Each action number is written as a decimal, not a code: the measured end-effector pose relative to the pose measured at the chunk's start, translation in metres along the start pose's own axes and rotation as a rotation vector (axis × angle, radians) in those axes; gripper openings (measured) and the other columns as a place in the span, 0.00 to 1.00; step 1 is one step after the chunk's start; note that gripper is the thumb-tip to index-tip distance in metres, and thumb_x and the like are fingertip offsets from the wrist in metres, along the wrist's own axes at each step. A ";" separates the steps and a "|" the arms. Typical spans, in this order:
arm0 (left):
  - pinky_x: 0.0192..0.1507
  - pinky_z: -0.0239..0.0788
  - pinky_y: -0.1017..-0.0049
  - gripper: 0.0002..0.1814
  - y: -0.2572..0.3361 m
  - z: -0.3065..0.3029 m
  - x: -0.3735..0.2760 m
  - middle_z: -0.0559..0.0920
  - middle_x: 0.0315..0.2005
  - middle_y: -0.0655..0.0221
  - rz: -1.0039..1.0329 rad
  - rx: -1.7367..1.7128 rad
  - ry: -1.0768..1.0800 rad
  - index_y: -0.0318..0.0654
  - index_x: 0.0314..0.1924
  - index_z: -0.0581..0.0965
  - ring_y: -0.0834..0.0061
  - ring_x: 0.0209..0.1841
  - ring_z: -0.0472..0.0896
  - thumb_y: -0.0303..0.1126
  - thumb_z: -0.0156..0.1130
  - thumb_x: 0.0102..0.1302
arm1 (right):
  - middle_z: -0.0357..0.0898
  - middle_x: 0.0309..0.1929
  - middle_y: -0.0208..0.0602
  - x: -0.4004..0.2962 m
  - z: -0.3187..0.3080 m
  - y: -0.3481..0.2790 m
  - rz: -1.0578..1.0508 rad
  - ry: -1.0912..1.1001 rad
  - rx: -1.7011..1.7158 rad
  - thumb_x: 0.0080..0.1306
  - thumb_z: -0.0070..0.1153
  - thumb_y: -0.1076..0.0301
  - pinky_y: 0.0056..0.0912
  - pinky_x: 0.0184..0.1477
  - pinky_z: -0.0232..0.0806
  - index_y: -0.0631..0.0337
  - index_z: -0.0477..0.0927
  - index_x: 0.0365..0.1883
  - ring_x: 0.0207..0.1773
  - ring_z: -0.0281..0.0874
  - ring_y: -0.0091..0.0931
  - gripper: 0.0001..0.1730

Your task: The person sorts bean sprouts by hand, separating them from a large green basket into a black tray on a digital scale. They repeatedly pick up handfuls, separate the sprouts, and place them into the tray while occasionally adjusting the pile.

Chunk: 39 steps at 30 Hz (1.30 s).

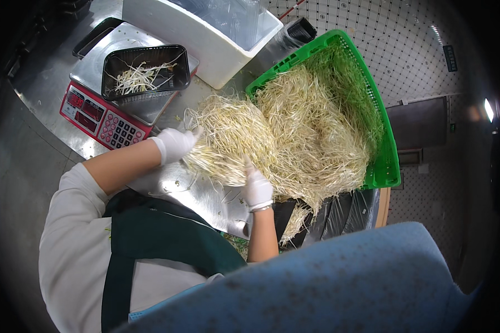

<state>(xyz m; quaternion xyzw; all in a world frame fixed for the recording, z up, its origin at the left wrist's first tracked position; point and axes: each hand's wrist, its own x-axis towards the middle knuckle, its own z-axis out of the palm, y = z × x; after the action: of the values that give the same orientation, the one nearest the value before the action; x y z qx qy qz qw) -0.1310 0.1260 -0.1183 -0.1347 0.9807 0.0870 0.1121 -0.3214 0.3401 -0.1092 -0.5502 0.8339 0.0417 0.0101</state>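
A large heap of pale bean sprouts (308,133) spills from a green plastic crate (391,158) tipped on its side onto the metal table (183,183). My left hand (177,143), in a white glove, touches the left end of a bunch of sprouts (221,162) at the heap's near edge. At the bunch's right end is my gloved right hand (258,185), its fingers partly in the sprouts. Beyond my left hand, a black plastic tray (179,79) with some sprouts in it rests on the steel plate of a red digital scale (104,120).
A white foam box (200,50) holding clear plastic stands behind the scale. Stacked black trays (302,30) in clear wrap lie beside it. Film-wrapped black trays (337,216) with stray sprouts are right of my right forearm. A blue, spotted surface (337,283) covers the lower right.
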 end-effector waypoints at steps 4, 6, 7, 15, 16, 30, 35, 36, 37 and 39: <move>0.28 0.74 0.67 0.41 -0.018 0.007 -0.036 0.80 0.34 0.59 0.084 -0.044 0.091 0.34 0.68 0.54 0.63 0.30 0.84 0.26 0.59 0.54 | 0.77 0.50 0.51 0.004 0.009 0.013 0.199 0.000 1.216 0.56 0.60 0.72 0.33 0.46 0.73 0.52 0.60 0.69 0.47 0.80 0.38 0.41; 0.38 0.74 0.65 0.39 -0.001 0.002 -0.022 0.80 0.37 0.59 0.149 -0.082 0.088 0.34 0.66 0.59 0.63 0.37 0.83 0.27 0.60 0.54 | 0.74 0.55 0.53 0.012 -0.005 -0.012 0.252 0.084 1.104 0.55 0.63 0.69 0.32 0.51 0.71 0.55 0.59 0.69 0.53 0.78 0.40 0.43; 0.43 0.74 0.64 0.37 0.005 0.002 -0.012 0.80 0.39 0.59 0.184 -0.093 0.096 0.35 0.65 0.61 0.63 0.41 0.82 0.27 0.60 0.53 | 0.73 0.57 0.52 0.021 -0.016 -0.032 0.201 0.116 0.701 0.55 0.64 0.68 0.33 0.52 0.71 0.56 0.58 0.69 0.54 0.77 0.40 0.44; 0.71 0.43 0.57 0.57 0.001 0.023 0.026 0.63 0.65 0.50 -0.012 -0.186 -0.163 0.37 0.70 0.53 0.52 0.67 0.62 0.35 0.74 0.40 | 0.75 0.53 0.48 0.006 -0.022 -0.065 -0.226 0.298 0.182 0.46 0.69 0.62 0.42 0.51 0.68 0.58 0.69 0.62 0.52 0.75 0.41 0.42; 0.71 0.42 0.57 0.57 0.000 0.022 0.022 0.63 0.65 0.50 -0.049 -0.231 -0.164 0.37 0.70 0.53 0.51 0.67 0.61 0.34 0.74 0.40 | 0.79 0.46 0.43 0.000 -0.033 -0.091 -0.321 0.207 0.406 0.52 0.63 0.66 0.38 0.43 0.71 0.56 0.77 0.52 0.44 0.79 0.36 0.27; 0.45 0.71 0.64 0.26 -0.008 0.035 -0.096 0.78 0.48 0.55 -0.086 -0.552 0.000 0.41 0.56 0.72 0.62 0.45 0.80 0.34 0.63 0.56 | 0.82 0.29 0.41 -0.132 0.017 0.006 0.304 -0.334 0.600 0.56 0.66 0.67 0.30 0.37 0.72 0.61 0.80 0.45 0.32 0.81 0.32 0.18; 0.41 0.73 0.66 0.15 0.008 0.018 -0.061 0.83 0.31 0.53 -0.058 -0.746 -0.682 0.37 0.40 0.80 0.59 0.33 0.82 0.40 0.63 0.57 | 0.82 0.31 0.41 -0.135 0.092 0.020 0.665 -0.094 0.271 0.58 0.66 0.61 0.28 0.39 0.72 0.63 0.80 0.42 0.35 0.81 0.23 0.19; 0.41 0.73 0.67 0.17 0.015 0.029 -0.052 0.83 0.31 0.53 0.037 -0.636 -0.626 0.36 0.41 0.79 0.59 0.33 0.82 0.40 0.65 0.56 | 0.81 0.34 0.42 -0.113 0.103 0.011 0.653 0.027 0.520 0.57 0.65 0.61 0.32 0.41 0.72 0.63 0.79 0.44 0.36 0.81 0.28 0.20; 0.41 0.73 0.68 0.20 0.020 0.042 -0.044 0.83 0.32 0.53 0.128 -0.525 -0.570 0.36 0.42 0.79 0.59 0.33 0.81 0.41 0.66 0.54 | 0.81 0.36 0.44 -0.089 0.111 0.003 0.632 0.144 0.769 0.57 0.65 0.61 0.36 0.42 0.72 0.62 0.78 0.45 0.37 0.81 0.33 0.21; 0.41 0.72 0.68 0.24 0.020 0.082 -0.020 0.83 0.32 0.52 0.118 -0.870 -0.218 0.33 0.42 0.77 0.58 0.35 0.82 0.42 0.69 0.50 | 0.80 0.39 0.41 -0.041 0.103 -0.021 0.571 0.326 1.233 0.58 0.64 0.61 0.36 0.43 0.72 0.66 0.77 0.45 0.35 0.80 0.33 0.21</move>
<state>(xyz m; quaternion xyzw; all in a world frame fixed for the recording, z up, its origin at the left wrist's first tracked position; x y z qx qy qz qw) -0.1020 0.1661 -0.1896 -0.1032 0.8413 0.5111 0.1425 -0.2889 0.3776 -0.2103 -0.2024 0.8083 -0.5214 0.1840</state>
